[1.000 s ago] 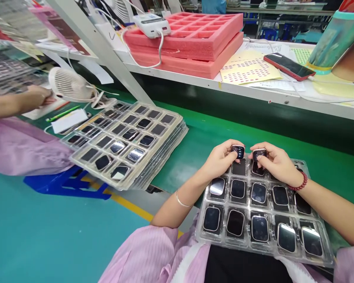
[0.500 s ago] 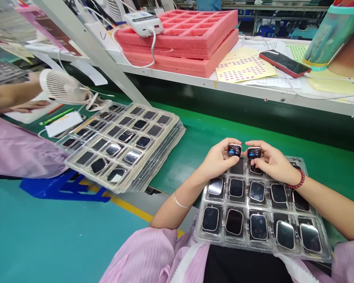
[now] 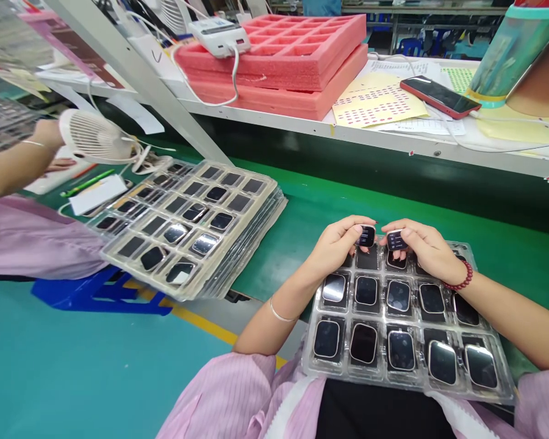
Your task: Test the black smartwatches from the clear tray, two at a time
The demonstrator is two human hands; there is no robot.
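My left hand [image 3: 337, 245] holds a small smartwatch body [image 3: 367, 236] with a lit screen, thumb resting on its face. My right hand [image 3: 427, 249] holds a second smartwatch body [image 3: 394, 239], also lit, thumb on top. Both watches are side by side, just above the far row of a clear plastic tray [image 3: 507, 393] that rests across my lap and the bench edge. The tray's pockets hold several dark-screened watch bodies [image 3: 366, 291]. A bangle circles my left wrist and a red bead bracelet my right.
A stack of clear trays [image 3: 238, 256] with several watch bodies lies to the left on the green bench [image 3: 320, 201]. A co-worker's arm [image 3: 13, 164] reaches near a white fan [image 3: 91, 135]. The shelf behind carries pink foam trays [image 3: 297, 79], label sheets [image 3: 377, 105] and a red phone [image 3: 440, 96].
Both my thumbs have shifted onto the watch screens and the watches have tilted slightly down. The co-worker's arm at the left has lifted and moved toward the fan.
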